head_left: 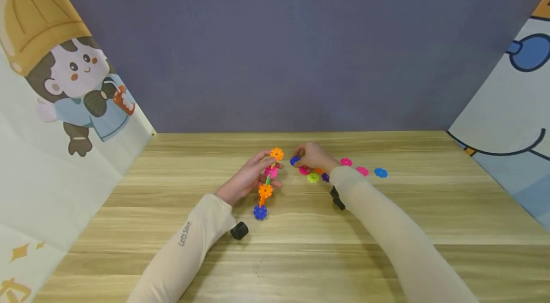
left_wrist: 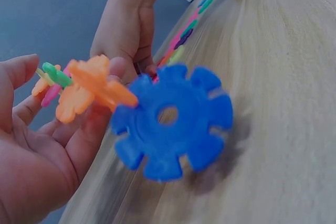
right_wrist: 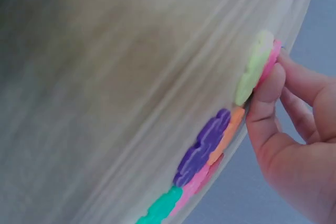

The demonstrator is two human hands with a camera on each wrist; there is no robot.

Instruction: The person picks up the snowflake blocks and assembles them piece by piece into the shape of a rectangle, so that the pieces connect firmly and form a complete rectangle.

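Observation:
My left hand (head_left: 246,178) holds a chain of interlocking plastic snowflake discs between thumb and fingers. Orange, pink, yellow and green pieces run along it, and a blue disc (left_wrist: 170,121) hangs from the near end, over the table. An orange disc (head_left: 277,154) tops the far end, by the fingertips. To the right, my right hand (head_left: 313,156) pinches a loose dark blue disc (head_left: 294,161), which the fingers mostly hide in the right wrist view. Close under this hand lie a pink disc (head_left: 303,170) and a yellow-green disc (head_left: 313,177).
More loose discs lie in a row on the wooden table (head_left: 292,255): a purple disc (head_left: 325,177), pink ones and a blue disc (head_left: 380,172) at the right. A grey panel (head_left: 275,45) stands behind, with cartoon-printed walls at both sides.

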